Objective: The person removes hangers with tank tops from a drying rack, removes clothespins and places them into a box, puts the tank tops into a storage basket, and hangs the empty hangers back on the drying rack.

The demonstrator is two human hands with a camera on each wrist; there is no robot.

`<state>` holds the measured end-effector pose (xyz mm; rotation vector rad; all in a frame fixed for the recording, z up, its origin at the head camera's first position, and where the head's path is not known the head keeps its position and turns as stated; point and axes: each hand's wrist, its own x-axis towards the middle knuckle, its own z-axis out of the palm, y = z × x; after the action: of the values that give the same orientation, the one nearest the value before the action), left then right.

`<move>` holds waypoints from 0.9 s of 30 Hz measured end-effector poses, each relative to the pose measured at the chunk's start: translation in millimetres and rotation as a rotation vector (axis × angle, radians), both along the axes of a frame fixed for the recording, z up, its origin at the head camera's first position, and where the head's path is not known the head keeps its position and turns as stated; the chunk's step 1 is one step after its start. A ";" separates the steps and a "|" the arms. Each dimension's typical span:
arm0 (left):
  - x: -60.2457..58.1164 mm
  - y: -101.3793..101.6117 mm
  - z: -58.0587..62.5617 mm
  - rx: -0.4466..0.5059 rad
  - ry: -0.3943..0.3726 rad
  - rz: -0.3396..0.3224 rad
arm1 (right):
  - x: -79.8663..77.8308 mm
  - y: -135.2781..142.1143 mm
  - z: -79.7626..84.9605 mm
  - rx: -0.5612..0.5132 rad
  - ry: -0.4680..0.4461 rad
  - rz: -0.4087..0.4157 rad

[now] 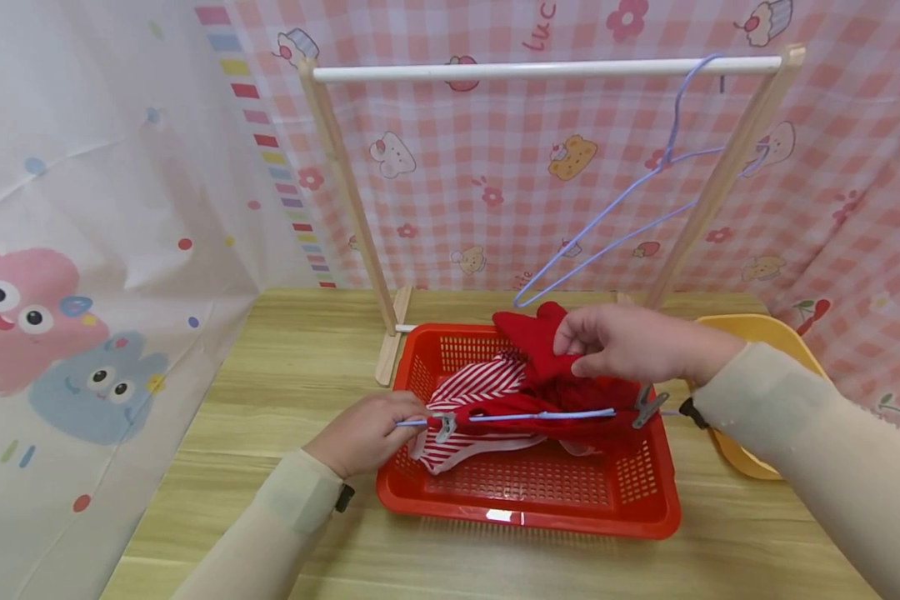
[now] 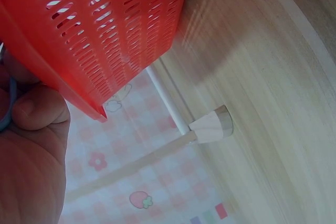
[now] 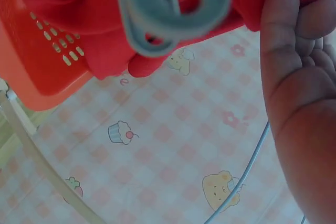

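Observation:
My left hand (image 1: 367, 435) grips one end of a light blue clip hanger (image 1: 506, 417) held across the red basket (image 1: 521, 522). Grey clips (image 1: 647, 407) sit near both ends of it, and red cloth hangs along its bar. With finger and thumb my right hand (image 1: 637, 343) pinches a red garment (image 1: 531, 335) above the basket's far side. In the right wrist view a clip (image 3: 173, 11) lies close to the red fabric. Red-and-white striped cloth (image 1: 483, 385) lies in the basket, partly covered. Where the clips bite the cloth is hard to make out.
Behind the basket stands a wooden rack with a white rail (image 1: 547, 71). Another blue hanger (image 1: 607, 208) hangs from the rail's right end. A yellow basin (image 1: 757, 329) sits at the right, partly behind my right arm. Patterned curtains close off the back and left.

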<state>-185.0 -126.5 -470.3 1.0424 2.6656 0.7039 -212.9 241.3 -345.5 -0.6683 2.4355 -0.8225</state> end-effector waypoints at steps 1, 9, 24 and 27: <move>-0.1 0.0 -0.1 0.001 -0.001 0.000 | 0.6 0.0 -0.2 0.005 -0.013 0.009; -0.5 -0.1 -0.5 0.003 -0.009 0.000 | 2.1 -3.4 -11.8 0.123 0.018 0.132; -0.8 -1.7 -0.1 -0.002 -0.001 0.005 | -8.1 -15.0 -39.5 0.332 0.247 0.004; -0.8 -1.8 0.0 -0.004 -0.002 0.003 | -12.0 -17.8 -45.5 0.389 0.175 -0.026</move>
<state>-185.8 -128.3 -470.3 1.0365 2.6668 0.6991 -224.9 223.5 -391.0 -0.5778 2.6599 -0.2903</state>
